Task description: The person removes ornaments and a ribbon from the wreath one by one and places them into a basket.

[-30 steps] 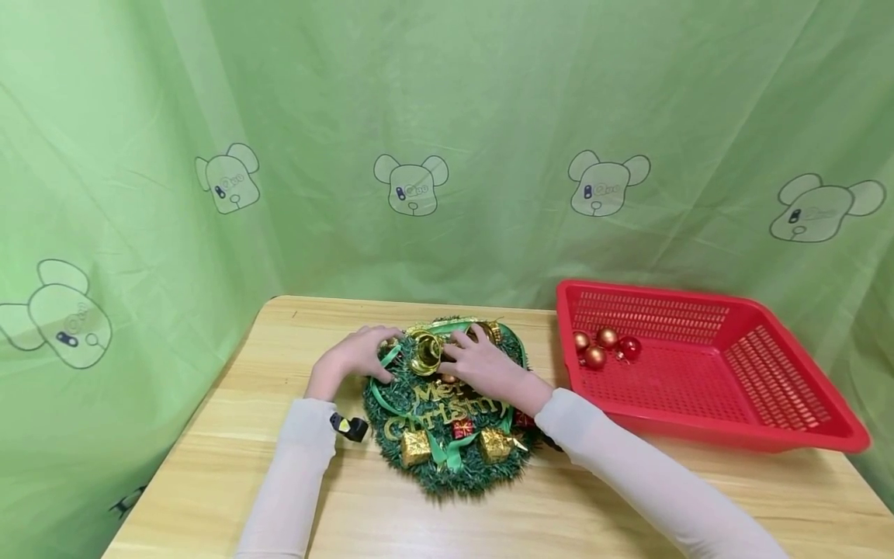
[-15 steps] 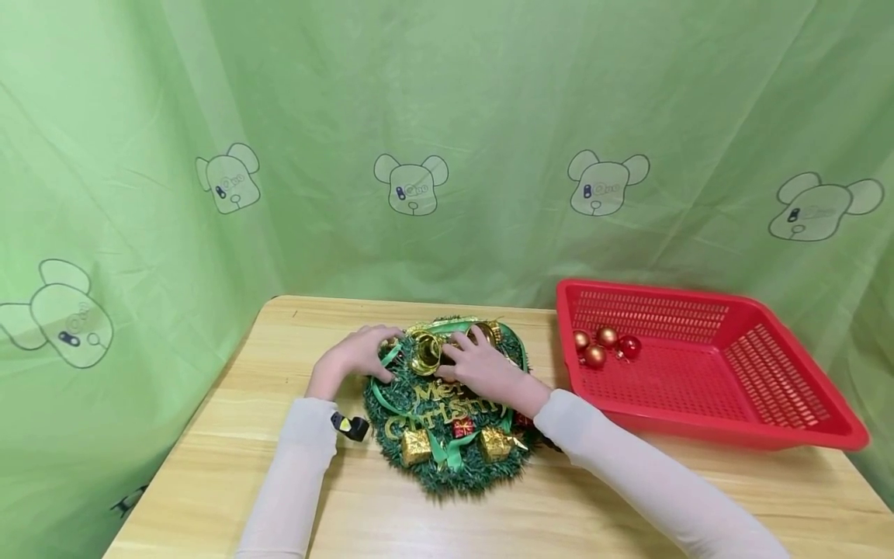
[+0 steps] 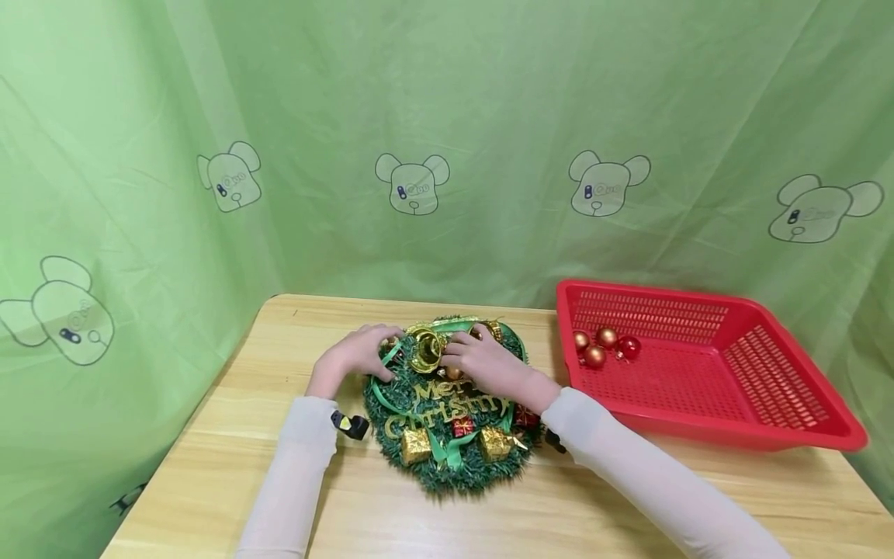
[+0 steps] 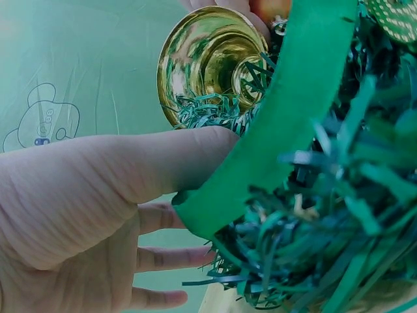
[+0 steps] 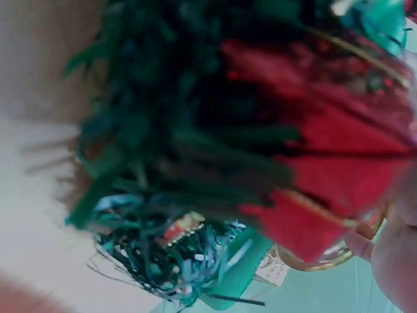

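Brace wreath (image 3: 454, 480) with left hand (image 3: 359, 353) clamped on; work right hand (image 3: 485, 365), unclear whether gripping, gently by gold bell (image 3: 424, 352) between.

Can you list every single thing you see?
wreath: one, green, on the table
bells: at least one, gold, wreath's far side
lettering: two lines, gold, on the wreath
ribbon: count unclear, green, on the wreath
gold boxes: two, gold, wreath's near side
red boxes: at least two, red, on the wreath
copper bauble: one, copper, on the wreath
basket: one, red, table's right side
gold baubles: three, gold, in the basket
red bauble: one, red, in the basket
table: one, tan, under the wreath
curtain: one, green, behind the table
animal heads: at least five, dark outlines, on the curtain
wrist devices: two, black, both wrists
sleeves: two, whitish, both arms
left hand: one, wreath's left side
right hand: one, beside a bell
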